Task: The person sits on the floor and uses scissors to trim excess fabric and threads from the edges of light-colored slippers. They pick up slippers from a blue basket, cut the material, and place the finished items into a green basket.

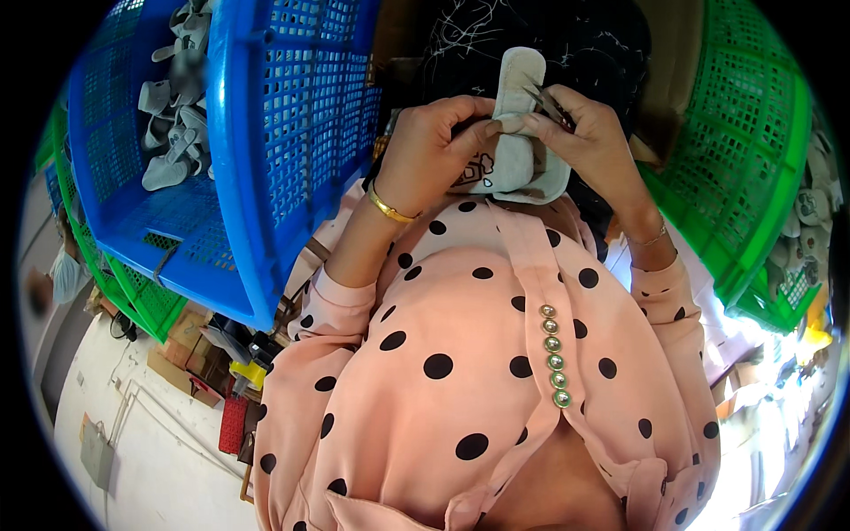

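A pale fabric shoe [515, 75] hangs in front of me over my dark lap, its long sole-shaped part pointing up and a dark printed pattern near its lower left. My left hand [429, 150] is closed on its left edge, thumb and fingers pinching the fabric at the middle. At the other edge is my right hand [591, 146], with small dark metal thread snips [551, 106] held in its fingers. The blades point up and left over the shoe, and the right thumb and fingertips also touch the fabric. Whether the blades meet a thread is too small to tell.
To the left stands a tall blue plastic basket [239, 159] with several greyish-white shoes [177, 150] inside. A green basket [735, 168] rises on the right, more pale shoes [810, 212] beyond it. Loose thread ends [465, 31] lie on the dark cloth [584, 44].
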The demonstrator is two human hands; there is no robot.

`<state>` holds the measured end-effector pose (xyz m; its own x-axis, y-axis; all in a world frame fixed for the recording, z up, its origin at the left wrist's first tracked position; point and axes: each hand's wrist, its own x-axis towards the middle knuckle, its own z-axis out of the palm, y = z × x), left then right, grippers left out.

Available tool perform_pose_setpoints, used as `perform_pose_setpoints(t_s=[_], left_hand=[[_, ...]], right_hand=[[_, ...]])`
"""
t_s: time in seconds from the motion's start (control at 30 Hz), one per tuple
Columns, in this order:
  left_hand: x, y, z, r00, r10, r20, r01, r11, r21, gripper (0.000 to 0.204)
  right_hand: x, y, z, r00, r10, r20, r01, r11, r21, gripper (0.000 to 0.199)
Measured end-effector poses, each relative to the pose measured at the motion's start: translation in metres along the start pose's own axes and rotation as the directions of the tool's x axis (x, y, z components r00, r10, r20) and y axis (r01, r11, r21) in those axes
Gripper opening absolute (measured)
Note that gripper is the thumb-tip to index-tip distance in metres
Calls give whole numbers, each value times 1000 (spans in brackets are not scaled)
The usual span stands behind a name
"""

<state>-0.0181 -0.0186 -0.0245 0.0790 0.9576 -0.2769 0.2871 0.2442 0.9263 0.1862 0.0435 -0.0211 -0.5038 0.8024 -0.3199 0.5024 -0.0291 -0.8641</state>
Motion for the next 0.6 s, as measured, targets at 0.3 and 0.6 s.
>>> perform_pose_setpoints(t_s=[0.3,0.6], left_hand=[[-12,6,-11,974,219,-67,-206,966,159,13],[-22,-2,-7,955,158,-249,-160,987,13,11]], right_hand=[[-2,-13,2,999,-48,-4,46,982,-185,30],[2,-5,20,990,-137,16,136,990,44,24]])
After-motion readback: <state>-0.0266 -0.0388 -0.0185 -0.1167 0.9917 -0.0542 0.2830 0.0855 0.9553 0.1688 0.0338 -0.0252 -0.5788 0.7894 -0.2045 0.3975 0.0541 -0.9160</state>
